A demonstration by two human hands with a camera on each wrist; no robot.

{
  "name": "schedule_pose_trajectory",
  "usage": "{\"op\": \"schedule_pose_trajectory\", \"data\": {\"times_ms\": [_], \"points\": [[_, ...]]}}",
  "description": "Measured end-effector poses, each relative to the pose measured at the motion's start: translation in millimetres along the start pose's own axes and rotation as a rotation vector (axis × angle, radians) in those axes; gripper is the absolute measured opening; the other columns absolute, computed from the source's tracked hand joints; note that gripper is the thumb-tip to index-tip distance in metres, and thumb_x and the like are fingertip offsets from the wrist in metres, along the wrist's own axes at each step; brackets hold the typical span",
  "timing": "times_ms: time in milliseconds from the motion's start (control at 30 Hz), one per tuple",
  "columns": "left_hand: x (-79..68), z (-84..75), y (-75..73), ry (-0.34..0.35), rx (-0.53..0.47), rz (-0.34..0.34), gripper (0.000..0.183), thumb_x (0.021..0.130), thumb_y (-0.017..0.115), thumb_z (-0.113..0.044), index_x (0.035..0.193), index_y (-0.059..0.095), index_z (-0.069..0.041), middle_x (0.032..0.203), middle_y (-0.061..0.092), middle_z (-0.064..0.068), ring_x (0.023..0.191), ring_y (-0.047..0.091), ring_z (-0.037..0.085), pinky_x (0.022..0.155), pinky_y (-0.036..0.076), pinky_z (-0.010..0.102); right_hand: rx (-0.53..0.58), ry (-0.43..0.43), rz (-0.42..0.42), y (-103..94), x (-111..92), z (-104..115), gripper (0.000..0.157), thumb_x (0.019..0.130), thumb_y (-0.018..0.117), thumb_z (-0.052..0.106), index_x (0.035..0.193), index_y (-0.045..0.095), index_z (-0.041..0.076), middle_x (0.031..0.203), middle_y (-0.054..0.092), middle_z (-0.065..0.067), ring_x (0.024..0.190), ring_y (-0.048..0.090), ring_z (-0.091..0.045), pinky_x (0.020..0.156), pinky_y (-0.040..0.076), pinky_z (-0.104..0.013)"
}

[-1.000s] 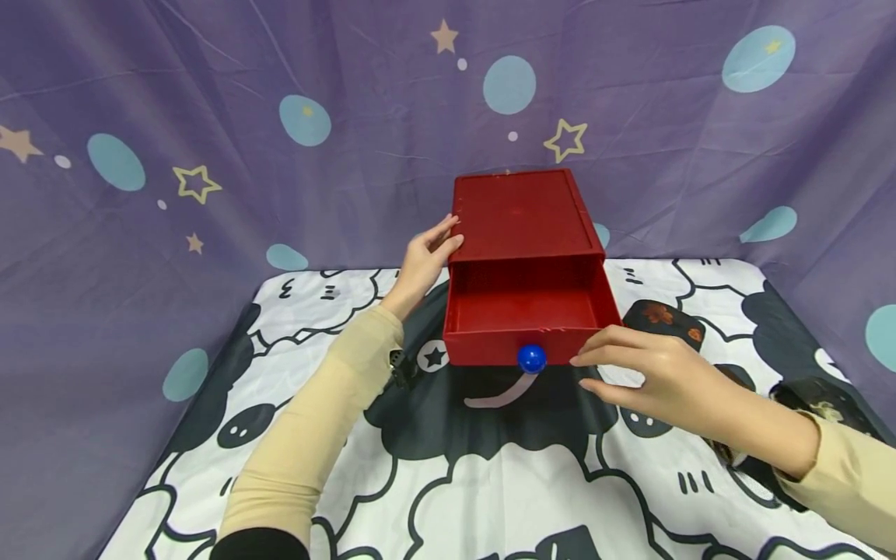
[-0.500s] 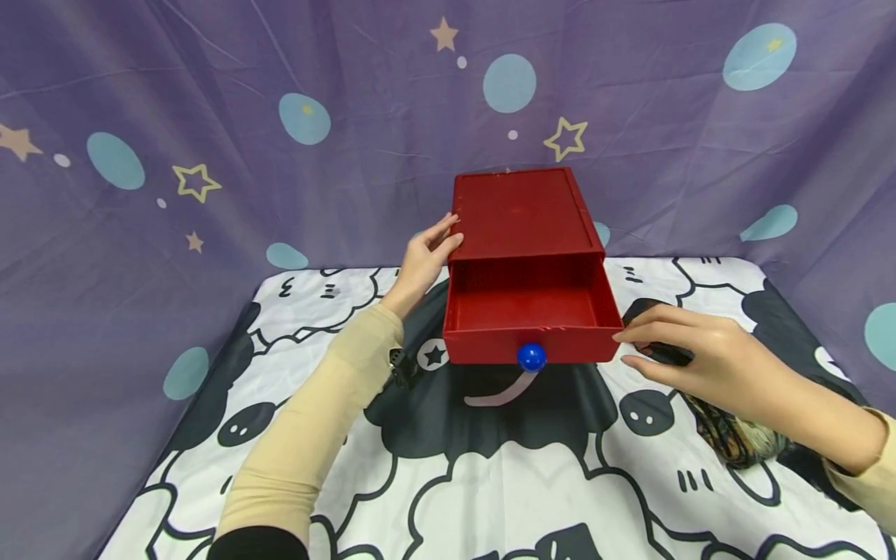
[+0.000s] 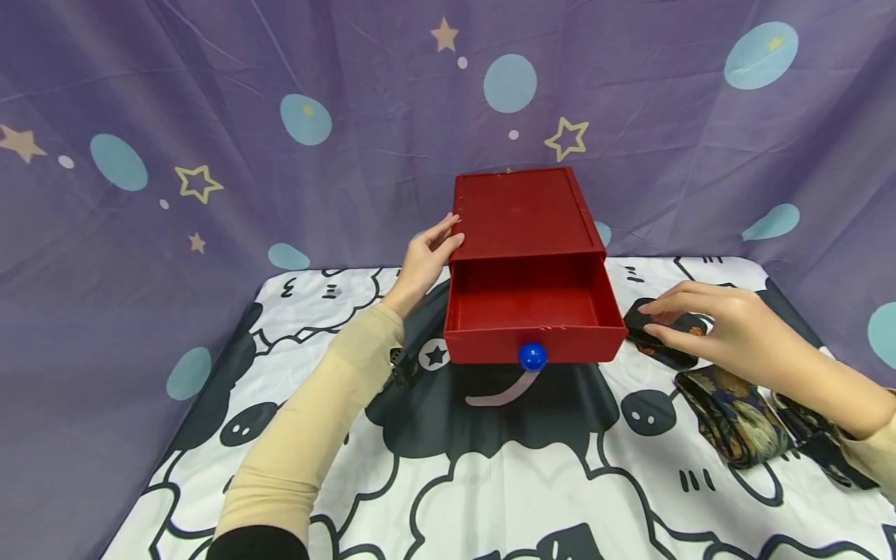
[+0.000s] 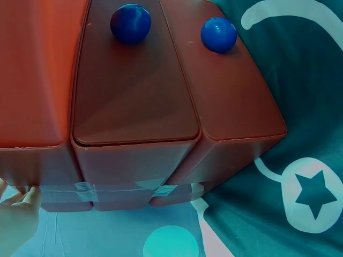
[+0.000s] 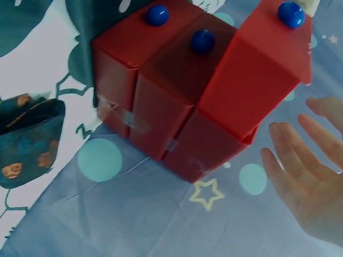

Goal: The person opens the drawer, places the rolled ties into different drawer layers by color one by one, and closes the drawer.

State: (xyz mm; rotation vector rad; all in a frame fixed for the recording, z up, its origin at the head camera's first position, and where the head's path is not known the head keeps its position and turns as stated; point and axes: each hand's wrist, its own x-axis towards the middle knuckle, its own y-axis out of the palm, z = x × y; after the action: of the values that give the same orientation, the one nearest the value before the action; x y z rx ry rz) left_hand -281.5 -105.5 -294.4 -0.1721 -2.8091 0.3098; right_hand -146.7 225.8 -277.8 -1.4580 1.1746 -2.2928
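Note:
A red cabinet of three stacked drawers stands at the back. Its top drawer, with a blue knob, is pulled out and shows a bare inside. My left hand rests against the cabinet's left side, fingertips at the top edge. Two lower drawers, including the middle drawer, are pushed in. My right hand hovers right of the drawer with fingers loosely bent, holding nothing. In the head view it overlaps a dark fabric pouch with orange flowers; the right wrist view shows this pouch gaping at the top.
A folded floral cloth item lies nearer on the right, beside another dark patterned item partly under my right forearm. Clear tape runs along the cabinet's side. A purple curtain hangs behind the sheep-print tablecloth.
My right hand has moved right, from the front of the pulled-out drawer to over the dark pouch. The left hand and the cabinet have stayed in place.

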Motion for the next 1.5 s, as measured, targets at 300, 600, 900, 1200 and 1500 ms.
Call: {"op": "schedule_pose_trajectory", "data": {"times_ms": [300, 600, 900, 1200, 1500], "points": [[1.9, 1.3, 1.0, 0.002, -0.007, -0.015, 0.042, 0.087, 0.055, -0.010, 0.127, 0.048, -0.003, 0.138, 0.038, 0.005, 0.123, 0.039, 0.016, 0.096, 0.035, 0.017, -0.029, 0.085, 0.047, -5.9, -3.9, -19.1, 0.017, 0.068, 0.075, 0.012, 0.084, 0.069, 0.011, 0.078, 0.062, 0.008, 0.069, 0.051, 0.006, 0.055, 0.040, -0.007], [2.3, 1.8, 0.2, 0.006, -0.014, -0.011, 0.042, 0.087, 0.055, -0.010, 0.128, 0.047, -0.003, 0.138, 0.037, 0.007, 0.123, 0.039, 0.017, 0.097, 0.035, 0.019, -0.143, 0.194, 0.125, -7.6, -9.4, -40.9, 0.031, 0.059, 0.073, -0.005, 0.086, 0.068, 0.008, 0.074, 0.063, 0.001, 0.063, 0.055, 0.008, 0.049, 0.038, -0.009], [2.7, 3.1, 0.3, 0.003, -0.026, -0.008, 0.042, 0.087, 0.055, -0.010, 0.128, 0.046, -0.003, 0.138, 0.036, 0.006, 0.123, 0.038, 0.017, 0.098, 0.034, 0.019, -0.173, 0.354, 0.256, -5.0, -16.8, -56.8, 0.020, 0.071, 0.070, 0.006, 0.090, 0.068, 0.010, 0.083, 0.065, -0.002, 0.070, 0.063, -0.024, 0.056, 0.048, -0.021], [2.1, 2.8, 0.9, 0.020, -0.033, -0.014, 0.041, 0.087, 0.054, -0.009, 0.127, 0.047, -0.001, 0.138, 0.037, 0.008, 0.123, 0.039, 0.018, 0.097, 0.034, 0.017, -0.176, 0.395, 0.295, 0.7, -21.1, -77.1, 0.018, 0.068, 0.071, 0.005, 0.086, 0.069, 0.008, 0.075, 0.066, -0.003, 0.063, 0.059, -0.007, 0.049, 0.042, -0.022], [1.9, 2.2, 0.2, 0.007, -0.017, -0.010, 0.042, 0.087, 0.055, -0.010, 0.128, 0.047, -0.004, 0.138, 0.037, 0.005, 0.123, 0.039, 0.016, 0.097, 0.034, 0.017, -0.160, 0.427, 0.360, 8.0, -22.8, -99.0, 0.017, 0.070, 0.071, 0.008, 0.086, 0.069, 0.004, 0.072, 0.065, 0.000, 0.058, 0.050, -0.001, 0.048, 0.040, -0.023]]}}
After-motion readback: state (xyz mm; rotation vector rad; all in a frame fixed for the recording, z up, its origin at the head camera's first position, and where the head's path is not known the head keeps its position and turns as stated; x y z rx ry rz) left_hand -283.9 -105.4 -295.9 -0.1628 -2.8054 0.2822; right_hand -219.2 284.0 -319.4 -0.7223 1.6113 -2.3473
